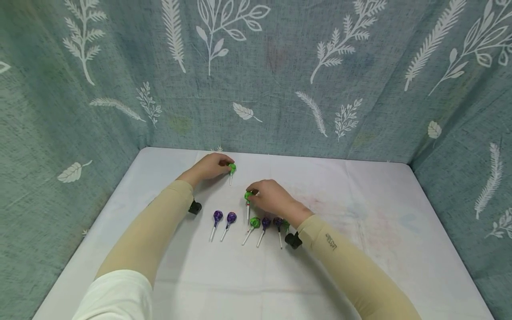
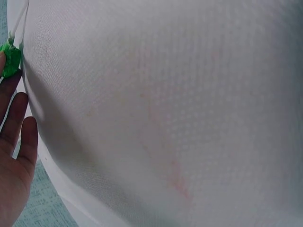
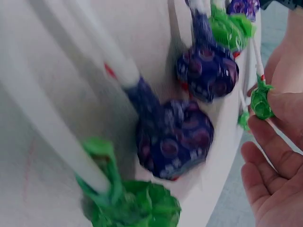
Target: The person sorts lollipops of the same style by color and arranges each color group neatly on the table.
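Near the far side of the table, my left hand [image 1: 212, 166] pinches the head of a green-wrapped lollipop [image 1: 232, 168], its white stick pointing toward me. In the left wrist view that green head [image 2: 10, 59] sits between thumb and fingertips at the left edge. Closer in, my right hand [image 1: 274, 196] pinches a second green lollipop [image 1: 248, 195] by its wrapped head, also stick toward me. The right wrist view shows thumb and forefinger on this head [image 3: 261, 101]. Just below the right hand lie a green lollipop [image 1: 254, 222] and two purple ones [image 1: 266, 223]; another green one [image 1: 286, 224] is partly hidden by the wrist.
Two purple lollipops [image 1: 218, 215] lie side by side left of the others, sticks toward me. A white cloth covers the table [image 1: 360, 200]. Blue-green leaf-patterned curtains [image 1: 272, 89] stand behind and at both sides. Black wrist cameras [image 1: 294, 240] hang below both wrists.
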A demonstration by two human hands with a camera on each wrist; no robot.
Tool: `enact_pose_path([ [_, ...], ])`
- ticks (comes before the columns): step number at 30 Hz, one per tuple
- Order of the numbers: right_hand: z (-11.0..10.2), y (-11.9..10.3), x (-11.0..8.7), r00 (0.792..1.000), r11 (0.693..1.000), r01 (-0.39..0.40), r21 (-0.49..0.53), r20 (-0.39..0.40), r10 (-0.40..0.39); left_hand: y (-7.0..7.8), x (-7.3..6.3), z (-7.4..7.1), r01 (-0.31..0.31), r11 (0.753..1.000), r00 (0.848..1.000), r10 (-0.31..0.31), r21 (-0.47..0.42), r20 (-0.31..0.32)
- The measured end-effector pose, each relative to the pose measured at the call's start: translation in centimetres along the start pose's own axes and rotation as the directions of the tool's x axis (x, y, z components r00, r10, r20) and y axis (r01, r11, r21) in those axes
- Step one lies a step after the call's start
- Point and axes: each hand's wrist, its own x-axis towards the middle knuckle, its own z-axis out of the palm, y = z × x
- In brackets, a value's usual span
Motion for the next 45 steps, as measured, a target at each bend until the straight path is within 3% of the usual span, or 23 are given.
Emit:
enact_pose_path([
  [9, -0.5, 1.1, 1.2, 0.998, 0.999, -0.053, -0.002, -0.028, 0.053, 0.0, -0.1, 0.1, 0.024, 1.0, 1.0, -0.024, 0.01, -0.013],
  [45, -2.5, 2.5, 5.1, 0.995, 0.99, -0.089, -0.11, -0.064, 0.082, 0.1, -0.4, 0.5, 0.046, 0.999, 0.998, -0.047, -0.005, -0.035],
])
